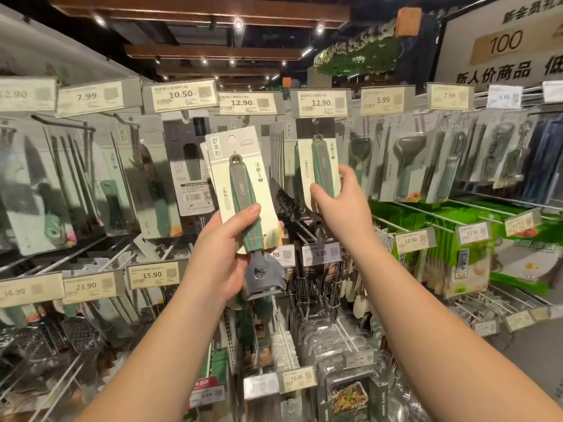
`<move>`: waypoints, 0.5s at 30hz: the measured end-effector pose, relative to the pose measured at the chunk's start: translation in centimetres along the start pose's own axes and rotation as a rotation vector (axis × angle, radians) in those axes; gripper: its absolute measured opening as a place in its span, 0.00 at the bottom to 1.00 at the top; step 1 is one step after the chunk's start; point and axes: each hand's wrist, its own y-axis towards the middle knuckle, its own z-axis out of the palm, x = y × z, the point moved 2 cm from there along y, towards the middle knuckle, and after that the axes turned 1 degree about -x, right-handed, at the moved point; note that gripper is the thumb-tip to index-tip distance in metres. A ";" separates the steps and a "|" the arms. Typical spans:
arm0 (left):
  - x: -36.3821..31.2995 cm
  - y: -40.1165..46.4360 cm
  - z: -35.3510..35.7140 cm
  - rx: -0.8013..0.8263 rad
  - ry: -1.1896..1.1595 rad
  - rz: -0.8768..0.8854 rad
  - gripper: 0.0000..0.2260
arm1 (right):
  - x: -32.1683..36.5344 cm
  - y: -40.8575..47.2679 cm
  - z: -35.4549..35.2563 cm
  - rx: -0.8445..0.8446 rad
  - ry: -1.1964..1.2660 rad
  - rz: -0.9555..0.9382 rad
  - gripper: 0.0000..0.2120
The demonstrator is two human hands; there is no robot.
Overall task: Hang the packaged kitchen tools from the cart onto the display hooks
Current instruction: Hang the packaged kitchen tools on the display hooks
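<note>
The left hand [219, 254] is gripping a carded peeler [243, 193] by its lower end: the thumb is lying across the front of the green handle, and the other fingers [281, 226] are wrapping behind the card, one tip just showing at its right edge. The card is rising above the hand, tilted slightly leftward, its hang hole at the top free of any hook, while the grey blade head is sticking out below the card, beside the palm. The right hand [341, 202] is reaching further in and holding a second carded peeler [320, 172], which is hanging in the row under the 12.90 price tag [321, 103]; the thumb is pressing on the card's lower front and the fingers are curling round its right edge, so the package is sitting between thumb and fingers. Whether its hole is already on the hook cannot be told. More packaged tools [408, 166] are hanging on both sides, and green packets [457, 257] are filling the lower right pegs.
</note>
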 end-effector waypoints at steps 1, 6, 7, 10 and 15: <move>0.0 0.0 0.0 0.000 0.000 0.002 0.13 | -0.1 0.4 0.2 0.011 -0.019 -0.001 0.35; 0.0 0.2 -0.6 -0.002 0.003 -0.005 0.17 | -1.0 2.0 1.3 0.015 -0.083 -0.011 0.35; 0.0 0.3 -0.9 -0.016 0.002 -0.004 0.19 | -1.1 2.3 1.6 0.015 -0.106 -0.007 0.35; 0.2 0.7 -1.4 -0.044 -0.005 -0.016 0.23 | -1.3 3.6 2.4 0.005 -0.178 0.015 0.34; 0.6 0.9 -2.2 -0.059 0.009 -0.039 0.19 | -1.6 5.8 3.9 -0.002 -0.274 0.032 0.23</move>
